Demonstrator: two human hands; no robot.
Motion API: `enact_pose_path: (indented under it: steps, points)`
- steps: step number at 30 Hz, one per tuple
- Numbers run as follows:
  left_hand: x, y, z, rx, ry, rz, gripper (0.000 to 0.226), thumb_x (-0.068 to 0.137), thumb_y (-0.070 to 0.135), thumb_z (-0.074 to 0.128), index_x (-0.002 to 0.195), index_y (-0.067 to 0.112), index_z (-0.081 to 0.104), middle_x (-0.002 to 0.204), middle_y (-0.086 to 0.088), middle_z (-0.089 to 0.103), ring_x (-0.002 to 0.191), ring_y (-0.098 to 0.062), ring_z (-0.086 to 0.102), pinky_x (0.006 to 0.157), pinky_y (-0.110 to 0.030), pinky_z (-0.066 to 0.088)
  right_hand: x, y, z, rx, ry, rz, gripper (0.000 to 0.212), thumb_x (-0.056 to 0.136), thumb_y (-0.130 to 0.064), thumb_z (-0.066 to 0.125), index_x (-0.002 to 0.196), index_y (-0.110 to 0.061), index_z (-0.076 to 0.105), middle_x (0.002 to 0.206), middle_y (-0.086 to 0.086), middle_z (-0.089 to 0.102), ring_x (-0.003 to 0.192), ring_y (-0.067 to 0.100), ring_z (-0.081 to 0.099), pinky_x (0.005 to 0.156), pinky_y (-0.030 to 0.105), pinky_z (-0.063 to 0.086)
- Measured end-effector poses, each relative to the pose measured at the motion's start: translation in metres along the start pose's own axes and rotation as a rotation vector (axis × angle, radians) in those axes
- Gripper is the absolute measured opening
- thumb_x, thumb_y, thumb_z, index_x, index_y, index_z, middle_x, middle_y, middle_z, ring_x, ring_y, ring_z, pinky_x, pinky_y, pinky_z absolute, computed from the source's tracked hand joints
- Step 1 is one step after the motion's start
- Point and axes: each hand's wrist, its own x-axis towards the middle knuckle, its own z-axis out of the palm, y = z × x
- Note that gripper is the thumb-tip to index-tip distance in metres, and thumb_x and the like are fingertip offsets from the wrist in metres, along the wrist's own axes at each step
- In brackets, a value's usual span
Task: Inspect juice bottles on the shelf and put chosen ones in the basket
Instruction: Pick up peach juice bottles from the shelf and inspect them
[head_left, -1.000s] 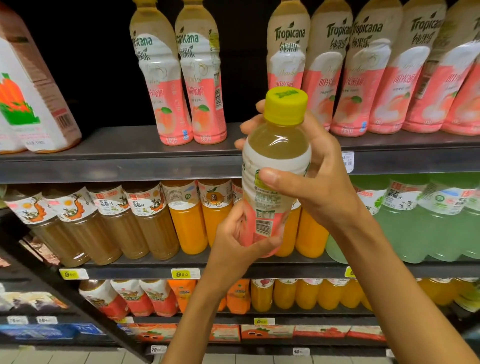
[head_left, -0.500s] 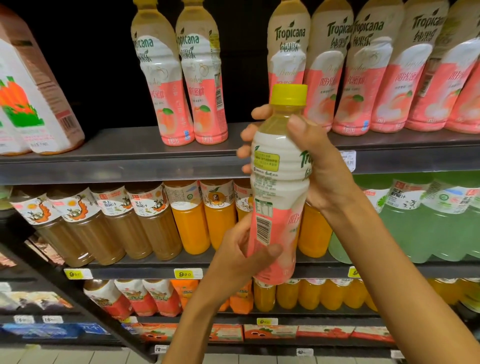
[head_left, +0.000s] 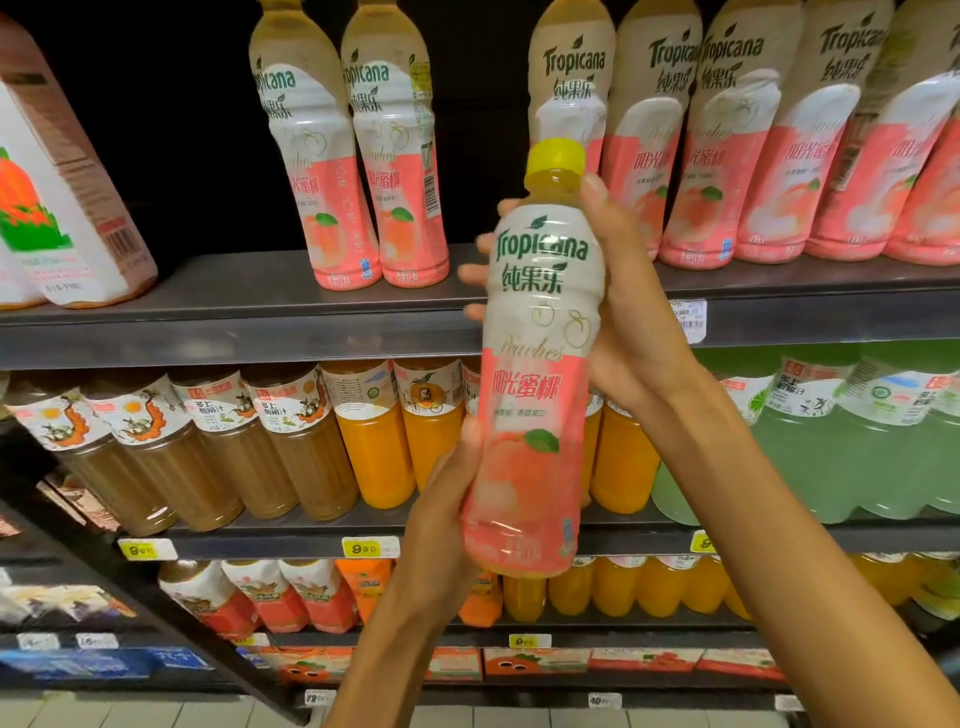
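I hold a peach juice bottle (head_left: 540, 364) upright in front of the shelves, its yellow cap on top and its pink and white front label facing me. My right hand (head_left: 628, 312) wraps the upper half from the right and behind. My left hand (head_left: 441, 514) grips the lower part from the left. Two matching peach bottles (head_left: 353, 171) stand on the top shelf (head_left: 234, 322) to the left, and several more (head_left: 779, 156) stand to the right. No basket is in view.
A large carton (head_left: 62, 197) stands at the top shelf's left end. The middle shelf carries brown juice bottles (head_left: 208, 447), orange juice bottles (head_left: 384, 431) and pale green bottles (head_left: 841, 441). Lower shelves hold small orange bottles (head_left: 644, 587) and flat packs.
I have raised the bottle slightly and turned it, so the front label faces me instead of the barcode side. Both hands stay on it.
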Motion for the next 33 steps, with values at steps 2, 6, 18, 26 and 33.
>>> enact_pose_path:
  steps: [2,6,18,26,33]
  points:
    - [0.0,0.0,-0.002,-0.021,0.002,-0.034,0.068,0.068,0.062,0.071,0.116,0.014,0.065,0.103,-0.018,0.07,0.088,-0.031,0.069,0.071,-0.038,0.056,0.001,0.003,0.001,0.056,0.008,0.033,0.042,0.09,-0.042,0.047,0.11,-0.007,0.059,0.097,0.014,0.069,0.099,0.032,0.066,0.076,0.043,0.058]
    - [0.003,-0.001,-0.002,0.246,0.112,-0.025,0.043,0.091,0.056,0.034,0.107,0.032,0.066,0.1,0.002,0.074,0.096,-0.015,0.069,0.075,-0.026,0.056,-0.001,0.004,0.001,-0.101,0.106,-0.05,0.03,0.086,-0.037,0.055,0.1,-0.012,0.064,0.09,0.01,0.07,0.084,0.024,0.069,0.073,0.036,0.058]
    - [0.009,-0.001,0.01,0.064,0.027,-0.09,0.07,0.081,0.068,0.035,0.098,0.008,0.067,0.083,-0.017,0.066,0.072,-0.026,0.064,0.067,-0.036,0.053,0.005,-0.003,-0.004,-0.034,-0.018,0.037,0.049,0.094,-0.05,0.041,0.108,-0.007,0.062,0.095,0.01,0.066,0.098,0.03,0.063,0.084,0.041,0.054]
    - [0.017,-0.001,0.009,0.303,0.128,-0.119,0.069,0.074,0.069,0.025,0.106,0.024,0.065,0.104,-0.006,0.073,0.101,-0.021,0.068,0.091,-0.038,0.053,0.011,0.007,-0.014,-0.051,0.102,0.055,0.027,0.086,-0.038,0.059,0.085,-0.012,0.065,0.08,0.009,0.069,0.07,0.021,0.067,0.066,0.032,0.056]
    - [0.016,-0.007,0.02,0.379,0.151,-0.049,0.06,0.074,0.071,0.047,0.103,0.022,0.064,0.092,-0.005,0.074,0.084,-0.016,0.071,0.071,-0.028,0.058,0.004,0.004,-0.019,-0.248,0.156,0.076,0.031,0.091,-0.045,0.059,0.096,-0.016,0.07,0.093,0.005,0.071,0.088,0.017,0.069,0.078,0.031,0.058]
